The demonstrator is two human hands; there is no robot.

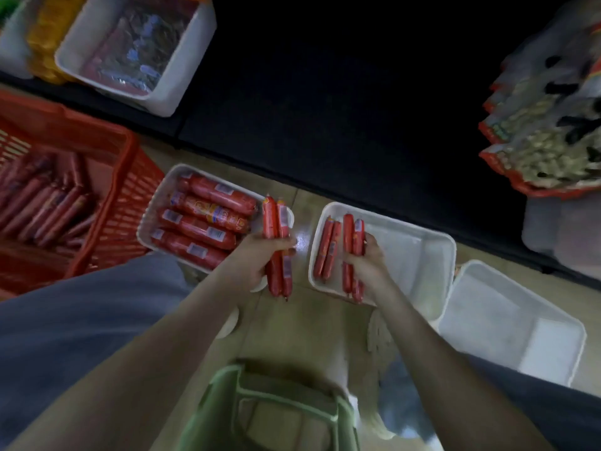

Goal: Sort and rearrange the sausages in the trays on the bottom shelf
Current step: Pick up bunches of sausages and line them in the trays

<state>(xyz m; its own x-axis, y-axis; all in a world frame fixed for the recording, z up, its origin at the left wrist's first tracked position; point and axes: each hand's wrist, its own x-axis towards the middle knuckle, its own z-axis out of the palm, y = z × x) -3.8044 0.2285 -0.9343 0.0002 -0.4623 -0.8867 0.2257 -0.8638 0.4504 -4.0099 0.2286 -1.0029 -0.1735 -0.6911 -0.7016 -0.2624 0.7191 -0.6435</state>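
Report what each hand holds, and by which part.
Left hand grips a bundle of thin red sausages around its middle. Right hand grips a second bundle around its middle, over the white tray.

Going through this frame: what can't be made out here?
1. Head view: label print on the thick sausages in the left tray, blurred.
2. Head view: count of thin sausages gripped by the left hand and right hand, fingers cover them.
3. Head view: contents of the red basket, cut off by the left edge.
4. Head view: shelf interior, too dark.
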